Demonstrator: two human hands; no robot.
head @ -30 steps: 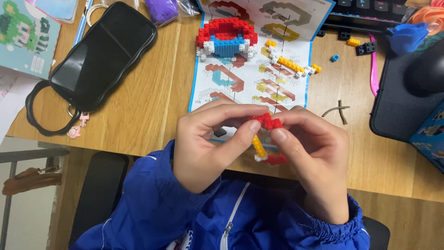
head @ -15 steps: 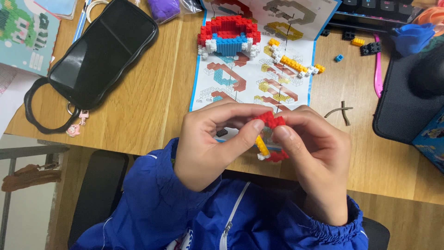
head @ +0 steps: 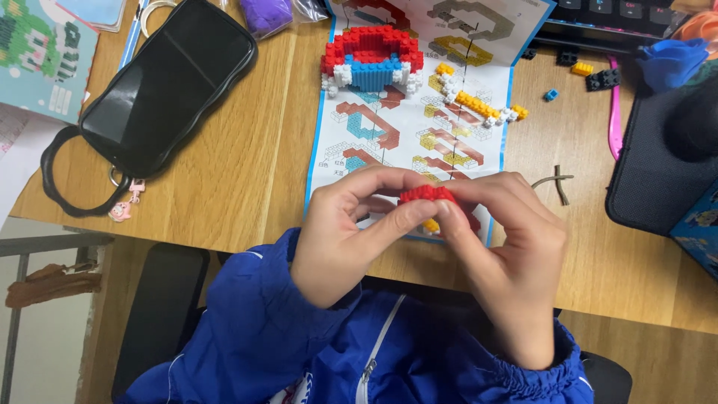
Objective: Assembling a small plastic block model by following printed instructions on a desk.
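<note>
Both hands meet over the near edge of the wooden table (head: 224, 187), and between them sits one small red brick piece (head: 425, 194) with a bit of yellow showing beneath it. The left hand (head: 351, 232) pinches the piece from the left, thumb and forefinger closed on it; the right hand (head: 508, 254) pinches it from the right, its fingertips pressed against the same block, so the piece is held in the gap where the two hands touch. Under them lies one folded instruction sheet (head: 419, 90). On the far part of that sheet stands one red, white and blue brick model (head: 372, 56), and to its right lies one yellow and white brick strip (head: 479, 105). One black phone (head: 168, 82) lies far left, well apart from the hands. Three loose dark and yellow bricks and one small blue brick (head: 551, 95) lie far right.
</note>
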